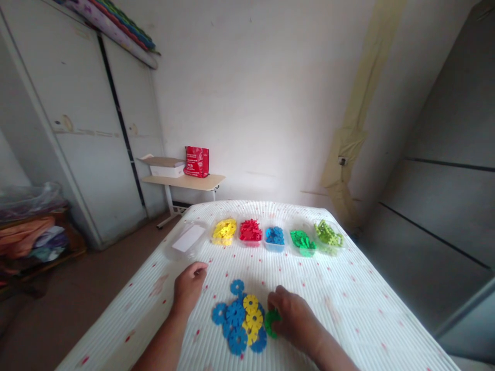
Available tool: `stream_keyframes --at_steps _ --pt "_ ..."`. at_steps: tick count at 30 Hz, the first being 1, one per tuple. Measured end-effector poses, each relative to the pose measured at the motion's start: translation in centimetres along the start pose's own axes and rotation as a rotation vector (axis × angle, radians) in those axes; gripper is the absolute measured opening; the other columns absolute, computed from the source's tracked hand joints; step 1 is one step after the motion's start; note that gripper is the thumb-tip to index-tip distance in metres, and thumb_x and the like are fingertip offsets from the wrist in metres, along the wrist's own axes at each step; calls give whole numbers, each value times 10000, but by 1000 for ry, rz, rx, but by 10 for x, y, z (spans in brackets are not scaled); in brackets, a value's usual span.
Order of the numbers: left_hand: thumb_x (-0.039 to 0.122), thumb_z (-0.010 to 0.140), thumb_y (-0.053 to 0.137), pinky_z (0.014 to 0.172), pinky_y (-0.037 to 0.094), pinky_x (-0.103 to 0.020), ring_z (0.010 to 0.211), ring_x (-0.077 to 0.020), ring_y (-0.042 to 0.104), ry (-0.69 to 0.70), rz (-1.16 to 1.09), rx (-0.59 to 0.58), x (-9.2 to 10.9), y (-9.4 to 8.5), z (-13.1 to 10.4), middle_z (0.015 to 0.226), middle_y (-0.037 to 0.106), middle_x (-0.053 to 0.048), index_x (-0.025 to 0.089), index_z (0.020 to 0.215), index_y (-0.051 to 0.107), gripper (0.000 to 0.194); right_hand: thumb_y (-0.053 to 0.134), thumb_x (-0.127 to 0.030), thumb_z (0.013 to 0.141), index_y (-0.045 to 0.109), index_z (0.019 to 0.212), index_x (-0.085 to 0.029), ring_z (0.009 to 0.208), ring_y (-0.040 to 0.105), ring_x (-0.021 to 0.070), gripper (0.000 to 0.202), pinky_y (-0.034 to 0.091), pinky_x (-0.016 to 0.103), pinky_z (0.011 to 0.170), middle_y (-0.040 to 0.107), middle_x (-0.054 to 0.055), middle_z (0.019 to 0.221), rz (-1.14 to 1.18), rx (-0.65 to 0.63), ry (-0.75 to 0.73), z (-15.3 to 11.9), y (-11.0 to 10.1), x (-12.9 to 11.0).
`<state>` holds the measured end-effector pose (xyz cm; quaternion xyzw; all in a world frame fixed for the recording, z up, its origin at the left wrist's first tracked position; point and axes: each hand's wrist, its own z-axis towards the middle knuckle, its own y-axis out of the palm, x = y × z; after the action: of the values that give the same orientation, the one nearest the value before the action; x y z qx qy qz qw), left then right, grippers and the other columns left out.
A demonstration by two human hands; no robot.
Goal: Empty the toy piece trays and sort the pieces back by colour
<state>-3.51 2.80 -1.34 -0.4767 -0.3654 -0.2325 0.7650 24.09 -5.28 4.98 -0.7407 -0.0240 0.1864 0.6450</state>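
Note:
My right hand (290, 312) pinches a green notched plastic disc (271, 324) at the right edge of a small pile on the table. In the pile, several blue notched discs (235, 314) lie loosely overlapped, with several yellow discs (253, 318) on top of and beside them. To the upper left of the pile, my left hand (189, 288) rests over the tablecloth with its fingers curled in and nothing visible in them. My right fingers hide part of the green disc.
Across the table's far side stand clear tubs of yellow (224, 232), red (250, 232), blue (274, 236), green (303, 242) and light green pieces (328, 234). A clear container (188, 239) with a white sheet stands left of them. Behind, a side table (212, 181) holds a red bag (197, 162).

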Motion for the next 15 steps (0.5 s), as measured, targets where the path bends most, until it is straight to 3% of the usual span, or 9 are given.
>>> stream_keyframes --at_steps 5,10,13,15 --pt "310 674 467 566 441 -226 545 -145 579 -4 -12 -16 -2 1 1 605 651 21 204 759 644 223 558 -116 576 554 651 -179 612 482 90 99 248 200 501 569 -24 686 192 -5 -39 -1 -8 6" --pt "326 679 466 563 443 -221 561 -147 583 3 -24 -28 -2 1 1 608 648 17 198 752 642 229 601 -101 557 516 597 -165 546 413 61 114 227 179 458 474 -67 575 368 -36 -59 9 -18 26" --pt "334 685 463 544 437 -216 538 -139 573 1 -27 -29 -1 1 0 592 640 23 198 755 644 237 606 -89 599 527 629 -159 503 435 58 110 265 169 438 461 -76 539 482 30 36 25 -36 46" --pt "334 690 459 518 428 -214 504 -135 558 -2 -28 -33 -1 1 -1 562 627 31 198 768 646 244 608 -115 676 560 701 -146 479 468 70 62 327 179 440 482 -69 524 523 139 164 37 -53 60"
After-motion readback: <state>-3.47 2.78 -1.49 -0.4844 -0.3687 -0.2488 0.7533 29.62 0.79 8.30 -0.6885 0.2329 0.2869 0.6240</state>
